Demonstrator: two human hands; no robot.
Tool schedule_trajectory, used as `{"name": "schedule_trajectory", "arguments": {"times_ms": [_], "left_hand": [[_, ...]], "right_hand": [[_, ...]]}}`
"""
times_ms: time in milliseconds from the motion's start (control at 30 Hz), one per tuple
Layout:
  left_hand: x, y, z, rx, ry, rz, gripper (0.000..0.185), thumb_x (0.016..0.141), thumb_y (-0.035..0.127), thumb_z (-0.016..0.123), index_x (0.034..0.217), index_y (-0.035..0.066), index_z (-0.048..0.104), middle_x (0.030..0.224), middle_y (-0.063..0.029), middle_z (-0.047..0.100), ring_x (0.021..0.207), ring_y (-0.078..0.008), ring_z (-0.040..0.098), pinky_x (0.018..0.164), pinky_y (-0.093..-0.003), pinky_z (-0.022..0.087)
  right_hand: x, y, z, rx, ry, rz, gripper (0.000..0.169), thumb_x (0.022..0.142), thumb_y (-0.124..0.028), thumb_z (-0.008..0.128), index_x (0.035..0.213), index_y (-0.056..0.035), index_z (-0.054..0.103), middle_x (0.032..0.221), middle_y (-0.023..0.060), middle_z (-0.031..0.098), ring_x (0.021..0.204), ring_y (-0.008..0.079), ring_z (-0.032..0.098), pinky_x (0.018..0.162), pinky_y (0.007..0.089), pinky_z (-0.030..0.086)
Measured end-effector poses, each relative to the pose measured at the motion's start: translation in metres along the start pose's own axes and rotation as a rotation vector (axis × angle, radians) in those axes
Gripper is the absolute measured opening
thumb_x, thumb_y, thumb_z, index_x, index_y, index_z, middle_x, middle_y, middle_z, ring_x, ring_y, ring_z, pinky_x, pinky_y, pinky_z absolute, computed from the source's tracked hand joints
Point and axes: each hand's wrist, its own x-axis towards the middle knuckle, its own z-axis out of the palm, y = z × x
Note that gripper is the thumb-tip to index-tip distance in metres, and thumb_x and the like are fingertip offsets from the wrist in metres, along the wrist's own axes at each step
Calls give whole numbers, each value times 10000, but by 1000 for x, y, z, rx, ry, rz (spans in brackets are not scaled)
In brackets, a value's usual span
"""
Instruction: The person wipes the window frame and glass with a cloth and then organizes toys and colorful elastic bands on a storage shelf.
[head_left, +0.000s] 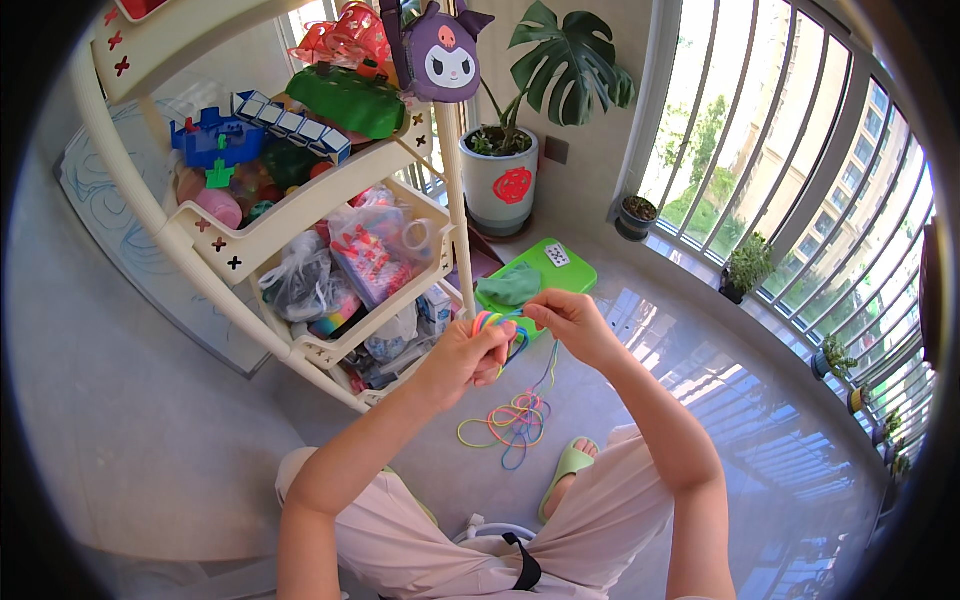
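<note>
A looped bundle of rainbow-coloured cord (489, 321) is gripped in my left hand (466, 357), with loops standing out around the fingers. Close by on the right, my right hand (568, 318) pinches a blue stretch of the same cord between thumb and fingertips. From there a strand hangs down to a loose, tangled pile of cord (517, 420) on the grey floor. Both hands are raised above the floor in front of my knees. My curled left fingers hide part of the bundle.
A cream toy rack (322, 352) with full bins stands at the left. Behind my hands lies a green plastic board (574, 274) bearing a green cloth (511, 285) and a playing card (557, 255). A potted monstera (499, 176) and barred windows (780, 150) are farther back.
</note>
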Motion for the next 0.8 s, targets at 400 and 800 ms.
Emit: {"name": "schedule_trajectory", "arguments": {"times_ms": [400,800], "left_hand": [[6,62,-39,-193,398,761,453,1060,331,398,1419,58,353,1358,-140,545,756,-108,591,647,-220,448],[0,4,-23,363,-183,24,568,1056,460,316,1409,21,393,924,-90,663,636,-94,546,548,-214,385]], "right_hand": [[-22,-1,36,-226,-526,30,277,1017,-237,503,1175,-69,656,687,60,586,637,163,568,610,322,465],[-7,-49,6,-101,11,-302,144,920,-103,667,979,26,691,781,80,634,661,127,543,597,283,450]]}}
